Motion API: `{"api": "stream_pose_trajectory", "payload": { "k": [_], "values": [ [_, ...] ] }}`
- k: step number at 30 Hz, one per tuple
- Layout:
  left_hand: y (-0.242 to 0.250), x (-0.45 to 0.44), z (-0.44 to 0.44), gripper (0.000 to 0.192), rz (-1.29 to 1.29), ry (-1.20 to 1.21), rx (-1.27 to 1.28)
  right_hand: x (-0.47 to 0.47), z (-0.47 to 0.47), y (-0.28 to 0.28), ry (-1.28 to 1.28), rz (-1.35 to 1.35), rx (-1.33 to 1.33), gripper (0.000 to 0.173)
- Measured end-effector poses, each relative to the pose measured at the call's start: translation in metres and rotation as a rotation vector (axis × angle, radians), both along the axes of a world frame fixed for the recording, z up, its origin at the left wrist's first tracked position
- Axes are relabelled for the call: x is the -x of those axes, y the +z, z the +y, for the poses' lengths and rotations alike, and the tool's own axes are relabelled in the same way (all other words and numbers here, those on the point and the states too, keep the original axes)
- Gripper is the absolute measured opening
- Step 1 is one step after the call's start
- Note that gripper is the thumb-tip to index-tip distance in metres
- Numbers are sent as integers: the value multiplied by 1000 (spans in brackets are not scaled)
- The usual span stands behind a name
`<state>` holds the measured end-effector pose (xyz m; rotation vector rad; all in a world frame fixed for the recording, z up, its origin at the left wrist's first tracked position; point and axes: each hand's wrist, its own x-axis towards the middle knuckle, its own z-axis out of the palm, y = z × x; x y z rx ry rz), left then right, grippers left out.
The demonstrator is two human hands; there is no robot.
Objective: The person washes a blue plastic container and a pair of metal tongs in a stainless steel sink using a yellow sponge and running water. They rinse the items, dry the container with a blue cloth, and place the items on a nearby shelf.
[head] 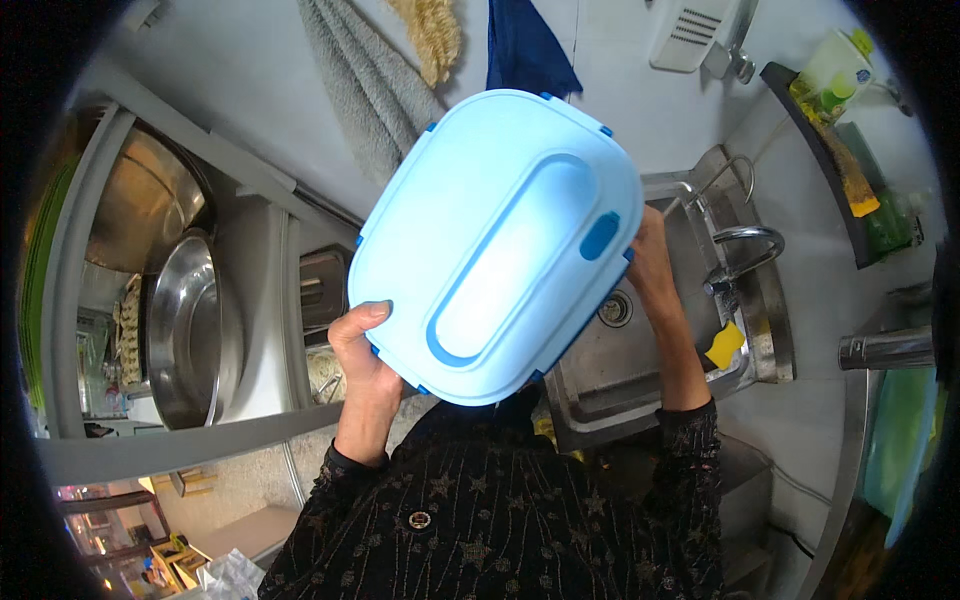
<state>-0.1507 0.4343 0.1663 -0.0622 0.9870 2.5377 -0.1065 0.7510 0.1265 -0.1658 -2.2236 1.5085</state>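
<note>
A light blue plastic box with a lid [420,225], perhaps a lunch box, is held up close before me. Its lid has rounded corners, a long recessed oval and a small darker blue plug; dark blue bits show along its edges. My left hand [367,360] grips the near left corner, thumb on top of the lid. On the far right side, my right hand [651,251] holds the box, its fingers mostly hidden behind it. Below and right of the box lies a stainless steel sink [600,375] with a drain.
A chrome faucet [750,247] rises at the sink's right, near a yellow sponge [725,345]. Towels, one grey [367,90] and one navy [525,45], hang on the wall ahead. Left, a metal shelf rack [187,439] bears steel basins [187,330]. A wall shelf [817,165] holds bottles at right.
</note>
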Motion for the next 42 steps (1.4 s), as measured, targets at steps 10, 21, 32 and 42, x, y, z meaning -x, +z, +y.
{"api": "stream_pose_trajectory", "payload": {
  "k": [10, 21, 32, 42],
  "values": [
    [-35, -54, -70, 33, 495, -373, 353, -106, -54, -107, 317, -401, -59, 23],
    [-27, -239, -334, 24, 823, -226, 527, -209, -315, -246, 838, -631, -389, 25],
    [-31, -491, -540, 50, 336, 1308, 245, -246, -621, -181, 1516, -246, -342, 29],
    [-47, -459, -651, 64, 240, 1632, 130, -199, -770, -174, 1451, -202, -322, 27]
  ]
}}
